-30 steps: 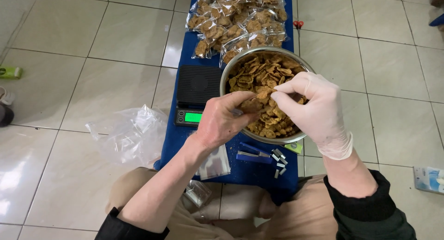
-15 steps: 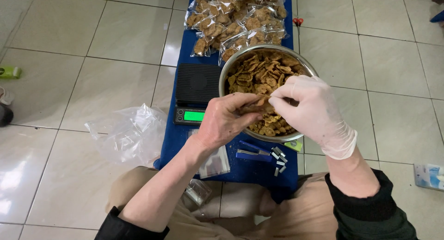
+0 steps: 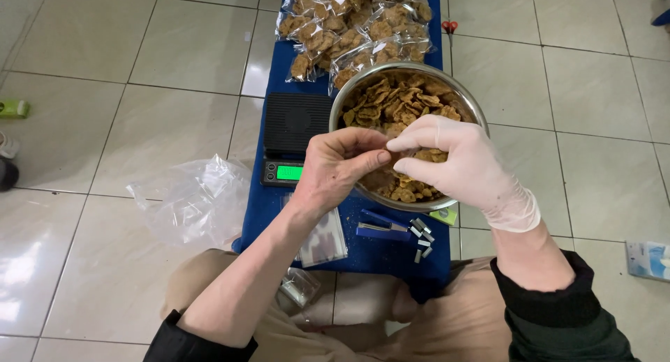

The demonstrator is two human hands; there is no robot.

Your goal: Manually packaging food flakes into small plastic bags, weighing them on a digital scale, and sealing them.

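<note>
Your bare left hand (image 3: pixel 342 168) and gloved right hand (image 3: pixel 457 165) meet over the steel bowl (image 3: pixel 474 107) of brown crackers (image 3: pixel 394 100) on the blue surface (image 3: pixel 380 254), both grips pinched narrow around a small item too hidden to identify, beside the scale (image 3: pixel 296 135).

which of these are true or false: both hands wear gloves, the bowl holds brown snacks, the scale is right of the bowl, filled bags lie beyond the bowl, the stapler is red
1. Both hands wear gloves: false. Only the right hand wears a white glove; the left hand is bare.
2. The metal bowl holds brown snacks: true.
3. The scale is right of the bowl: false. It sits to its left.
4. Filled bags lie beyond the bowl: true.
5. The stapler is red: false. It is blue.
</note>
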